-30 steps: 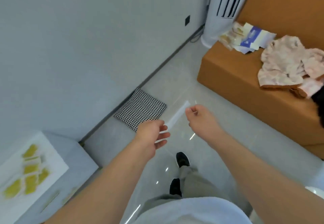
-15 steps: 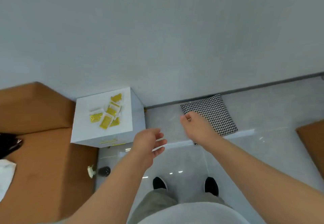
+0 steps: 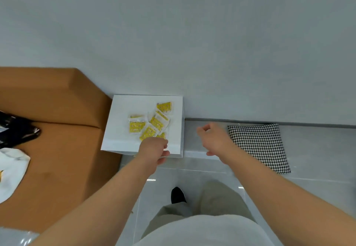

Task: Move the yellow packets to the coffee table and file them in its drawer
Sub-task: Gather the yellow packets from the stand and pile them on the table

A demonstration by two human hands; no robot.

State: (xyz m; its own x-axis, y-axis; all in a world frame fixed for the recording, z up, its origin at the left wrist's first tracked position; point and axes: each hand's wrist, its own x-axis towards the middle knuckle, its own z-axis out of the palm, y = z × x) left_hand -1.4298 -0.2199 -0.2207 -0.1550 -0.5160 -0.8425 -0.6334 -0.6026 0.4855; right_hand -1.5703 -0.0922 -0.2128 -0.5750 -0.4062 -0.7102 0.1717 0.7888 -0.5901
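While the yellow packets point(image 3: 152, 124) lie scattered on the white table point(image 3: 119, 111) beside the sofa point(image 3: 57, 159), nothing seems moved or filed yet: the left hand point(image 3: 154, 149) hovers at their near edge, fingers loosely curled and empty, and the right hand point(image 3: 213, 138) hangs equally empty over the floor.

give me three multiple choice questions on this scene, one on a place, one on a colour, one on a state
1. Where do the yellow packets lie?
A. on a shelf
B. on the white side table
C. in a bag

2. What pattern does the cushion have?
A. black-and-white check
B. plain orange
C. yellow stripes

3. What is the right hand doing?
A. gripping a packet
B. pressing the cushion
C. holding nothing, above the floor

Answers:
1 B: they are scattered on its white top.
2 A: small dark and white checks cover it.
3 C: it hangs between table and cushion, fingers loosely curled round nothing.
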